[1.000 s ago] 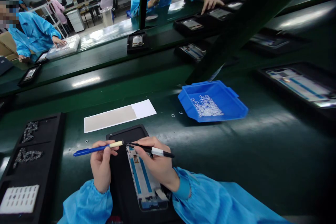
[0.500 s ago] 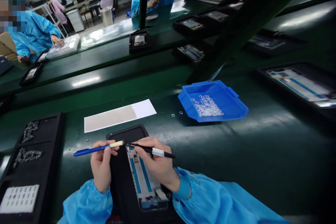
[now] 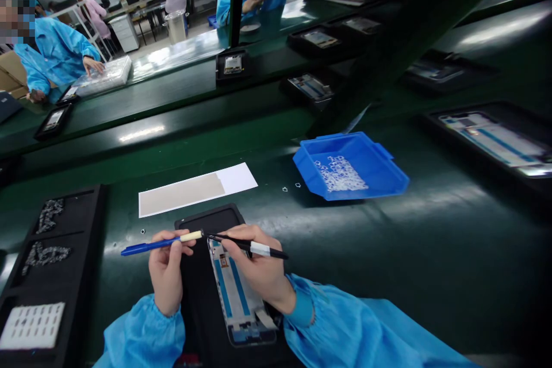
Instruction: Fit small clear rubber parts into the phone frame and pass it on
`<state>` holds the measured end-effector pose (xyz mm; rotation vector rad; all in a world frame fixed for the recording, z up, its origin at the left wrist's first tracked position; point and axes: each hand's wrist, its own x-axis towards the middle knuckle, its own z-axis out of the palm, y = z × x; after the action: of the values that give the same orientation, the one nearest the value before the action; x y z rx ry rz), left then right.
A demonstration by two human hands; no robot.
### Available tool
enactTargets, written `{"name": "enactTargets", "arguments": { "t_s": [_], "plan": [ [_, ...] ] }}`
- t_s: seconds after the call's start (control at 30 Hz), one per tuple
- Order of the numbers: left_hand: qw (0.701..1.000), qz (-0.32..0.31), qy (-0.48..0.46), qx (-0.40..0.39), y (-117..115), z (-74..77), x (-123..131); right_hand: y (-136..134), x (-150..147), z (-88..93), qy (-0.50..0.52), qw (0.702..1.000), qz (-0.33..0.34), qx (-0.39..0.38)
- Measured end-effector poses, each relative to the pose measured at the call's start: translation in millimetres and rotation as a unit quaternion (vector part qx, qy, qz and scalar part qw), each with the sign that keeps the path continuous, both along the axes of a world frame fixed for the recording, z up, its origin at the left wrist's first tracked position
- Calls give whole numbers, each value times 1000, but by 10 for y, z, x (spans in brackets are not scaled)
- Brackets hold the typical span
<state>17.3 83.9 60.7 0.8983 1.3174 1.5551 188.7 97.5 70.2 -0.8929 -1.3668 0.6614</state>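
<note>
Left hand [image 3: 167,276]: I have its fingers clamped on a blue pen-like tool [image 3: 144,248], whose cream end points toward 3 o'clock.
Right hand [image 3: 260,273]: pinched on black tweezers [image 3: 260,249], tips aimed toward 9 o'clock at the cream end.
Phone frame [image 3: 233,290]: lies in the black tray [image 3: 215,217] on the tabletop [image 3: 366,264], partly under my right hand; the two tool ends come together near its 11 o'clock corner.
Handling: I judge that fine control matters most here, so I would steady both wrists, bring the ends together square on, and squeeze the tweezers lightly.
Blue bin [image 3: 375,164]: at 1 o'clock from the frame, holding small white pieces [image 3: 345,175]; I would leave my sleeves well away from it.
Tool ends: too small to make out; I cannot tell whether they touch or grip a piece.
Covered: the frame's 2 o'clock side, behind my right hand.
Cut off: the tray's 6 o'clock end.
</note>
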Motion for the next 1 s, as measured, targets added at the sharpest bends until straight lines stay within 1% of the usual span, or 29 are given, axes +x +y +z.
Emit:
{"name": "enactTargets", "arguments": {
  "t_s": [0.4, 0.67, 0.9, 1.0],
  "plan": [
    [1000, -11, 9, 12, 6, -16, -7, -6, -1, 2, 0, 1000, 6, 3],
    [1000, -18, 15, 18, -6, -26, -13, 0, -1, 12, 0, 1000, -1, 10],
    [1000, -16, 11, 9, 1, -23, -15, -9, -4, -1, 4, 1000, 3, -1],
    [1000, -13, 4, 8, 3, -5, -8, -7, 4, -13, 10, 1000, -11, -22]
  ]
}}
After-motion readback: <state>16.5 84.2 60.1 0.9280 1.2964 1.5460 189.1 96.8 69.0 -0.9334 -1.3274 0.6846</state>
